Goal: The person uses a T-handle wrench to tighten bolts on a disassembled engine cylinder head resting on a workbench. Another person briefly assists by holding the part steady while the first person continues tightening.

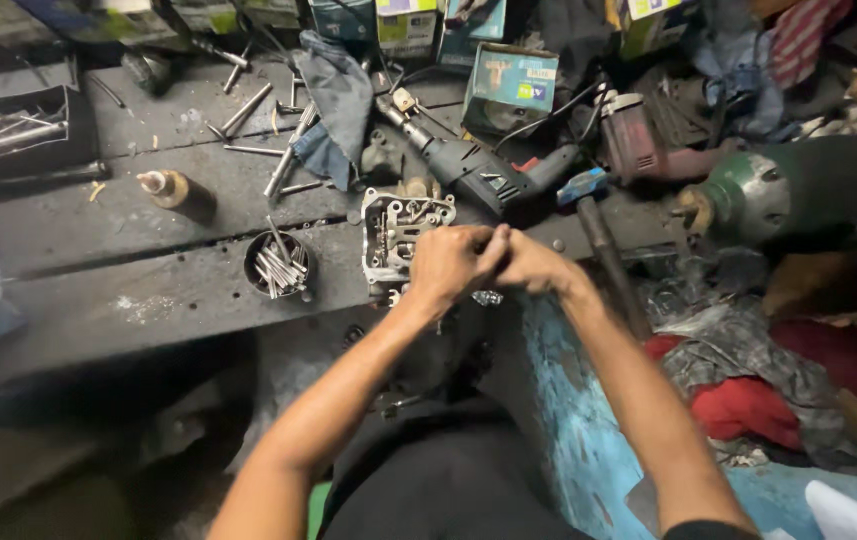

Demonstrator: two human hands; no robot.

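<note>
From my head camera, my left hand (445,262) and right hand (533,265) press together, fingers curled around something too small to make out, just beside the metal engine part (393,235) on the dark surface (148,290). A cup of bolts (276,265) sits left; a drill (468,170) and hammer (593,220) crowd behind.

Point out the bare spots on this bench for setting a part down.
Bare planks lie left of the round tin of bolts, below the small bottle. Another bare strip runs between that bottle and the dark tray. It is crowded around the metal engine part, the drill and the hammer.
</note>
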